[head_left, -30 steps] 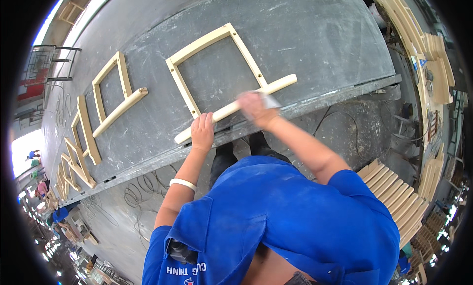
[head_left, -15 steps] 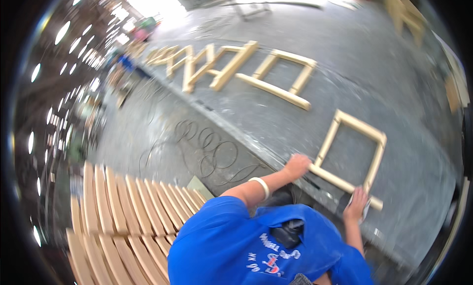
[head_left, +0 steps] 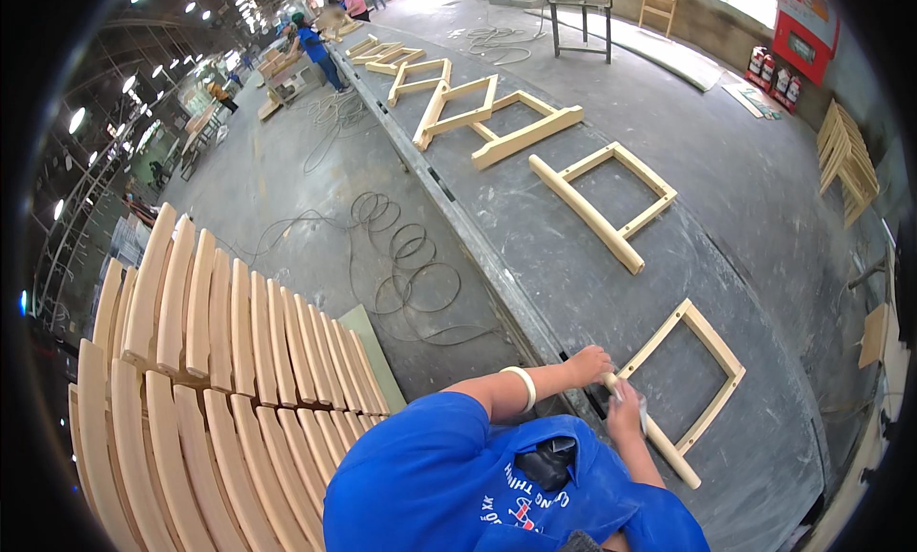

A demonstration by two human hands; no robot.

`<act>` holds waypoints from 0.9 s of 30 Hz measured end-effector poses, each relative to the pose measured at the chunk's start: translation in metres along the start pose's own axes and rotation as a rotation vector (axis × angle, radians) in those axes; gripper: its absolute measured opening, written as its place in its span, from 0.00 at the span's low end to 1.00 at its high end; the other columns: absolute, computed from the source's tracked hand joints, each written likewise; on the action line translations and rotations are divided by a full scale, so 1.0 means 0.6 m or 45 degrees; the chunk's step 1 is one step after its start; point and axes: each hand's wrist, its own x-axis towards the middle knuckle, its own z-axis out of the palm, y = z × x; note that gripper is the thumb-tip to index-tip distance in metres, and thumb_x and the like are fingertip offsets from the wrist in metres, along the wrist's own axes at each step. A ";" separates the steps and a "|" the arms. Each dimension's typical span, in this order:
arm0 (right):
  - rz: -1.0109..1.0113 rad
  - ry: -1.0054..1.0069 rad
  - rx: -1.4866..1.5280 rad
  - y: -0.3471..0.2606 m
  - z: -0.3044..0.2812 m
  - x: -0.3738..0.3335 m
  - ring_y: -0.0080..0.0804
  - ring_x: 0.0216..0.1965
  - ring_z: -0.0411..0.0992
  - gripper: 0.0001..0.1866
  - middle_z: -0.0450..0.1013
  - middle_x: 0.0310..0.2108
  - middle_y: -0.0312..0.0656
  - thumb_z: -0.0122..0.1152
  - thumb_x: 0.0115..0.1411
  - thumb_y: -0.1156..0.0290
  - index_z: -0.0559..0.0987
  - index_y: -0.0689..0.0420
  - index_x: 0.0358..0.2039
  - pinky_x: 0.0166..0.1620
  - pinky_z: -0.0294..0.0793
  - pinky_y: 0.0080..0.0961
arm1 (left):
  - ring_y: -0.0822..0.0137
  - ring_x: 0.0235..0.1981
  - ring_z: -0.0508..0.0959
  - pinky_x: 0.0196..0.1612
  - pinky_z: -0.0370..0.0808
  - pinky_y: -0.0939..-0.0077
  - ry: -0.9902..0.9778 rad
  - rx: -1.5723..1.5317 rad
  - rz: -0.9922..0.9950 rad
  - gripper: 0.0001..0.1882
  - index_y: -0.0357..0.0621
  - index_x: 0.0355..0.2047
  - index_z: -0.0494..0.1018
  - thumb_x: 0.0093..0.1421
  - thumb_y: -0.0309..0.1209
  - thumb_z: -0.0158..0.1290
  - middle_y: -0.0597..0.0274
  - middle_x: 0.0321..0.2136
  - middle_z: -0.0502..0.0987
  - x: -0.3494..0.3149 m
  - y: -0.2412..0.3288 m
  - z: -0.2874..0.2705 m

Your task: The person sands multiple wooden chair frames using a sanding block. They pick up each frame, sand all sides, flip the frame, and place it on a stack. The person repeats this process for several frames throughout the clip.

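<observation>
A pale wooden frame (head_left: 712, 334), four-sided with one long round-edged rail (head_left: 671, 454), lies flat on the grey table (head_left: 764, 456) in front of me. My left hand (head_left: 590, 364) is closed around the left end of that rail. Close beside it, my right hand (head_left: 626, 411) is wrapped over the same rail. A thin whitish piece, perhaps cloth or paper, shows at the right hand's fingers; its kind is unclear. The fingers partly hide the rail's end. The rail's other end sticks out beyond the frame's corner.
More wooden frames (head_left: 602, 213) lie in a row along the table. Curved wooden slats (head_left: 220, 347) are stacked at my left. A coiled cable (head_left: 411, 256) lies on the floor beside the table edge. Stacked frames (head_left: 845, 165) lean at the far right. People (head_left: 315, 51) stand farther along.
My right hand has slid along the rail from its right end to beside my left hand. The left hand stays at the left end. The view has shifted and sharpened.
</observation>
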 end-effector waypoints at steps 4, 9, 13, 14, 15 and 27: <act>0.044 -0.090 0.073 0.012 -0.014 -0.002 0.50 0.58 0.60 0.22 0.64 0.56 0.49 0.53 0.55 0.75 0.69 0.60 0.53 0.61 0.56 0.38 | 0.60 0.39 0.72 0.43 0.69 0.65 0.078 -0.037 0.015 0.17 0.53 0.35 0.76 0.43 0.40 0.62 0.64 0.34 0.72 -0.011 -0.016 -0.015; -0.063 -0.095 -0.168 0.068 -0.083 -0.087 0.51 0.59 0.57 0.26 0.62 0.57 0.51 0.54 0.54 0.75 0.66 0.61 0.55 0.62 0.54 0.40 | 0.54 0.40 0.72 0.43 0.70 0.61 -0.030 -0.448 -0.397 0.18 0.42 0.35 0.74 0.44 0.37 0.60 0.56 0.36 0.72 -0.033 -0.037 -0.053; -0.286 -0.060 -0.206 0.010 -0.006 -0.012 0.52 0.59 0.57 0.27 0.61 0.57 0.54 0.54 0.54 0.76 0.65 0.64 0.55 0.62 0.54 0.43 | 0.52 0.39 0.72 0.42 0.70 0.60 -0.158 -0.426 -0.412 0.19 0.41 0.34 0.74 0.44 0.37 0.62 0.53 0.37 0.72 -0.028 -0.048 -0.056; -0.235 -0.060 -0.144 -0.016 0.027 0.023 0.51 0.59 0.57 0.26 0.61 0.57 0.54 0.54 0.54 0.77 0.65 0.64 0.55 0.62 0.54 0.42 | 0.51 0.39 0.72 0.42 0.70 0.60 -0.155 -0.420 -0.404 0.19 0.41 0.34 0.74 0.44 0.37 0.62 0.53 0.37 0.72 -0.026 -0.051 -0.054; -0.240 -0.020 -0.092 -0.036 0.050 0.053 0.51 0.59 0.58 0.26 0.62 0.57 0.54 0.54 0.54 0.77 0.65 0.64 0.55 0.62 0.55 0.40 | 0.51 0.40 0.72 0.42 0.69 0.60 -0.145 -0.450 -0.469 0.20 0.41 0.34 0.73 0.43 0.38 0.63 0.52 0.37 0.72 -0.026 -0.053 -0.052; -0.062 -0.197 0.137 -0.075 0.033 0.107 0.46 0.58 0.61 0.23 0.64 0.56 0.50 0.50 0.58 0.74 0.68 0.58 0.55 0.61 0.57 0.36 | 0.47 0.35 0.75 0.39 0.71 0.59 -0.130 -0.658 -0.780 0.21 0.38 0.32 0.73 0.41 0.38 0.65 0.47 0.30 0.76 -0.033 -0.057 -0.038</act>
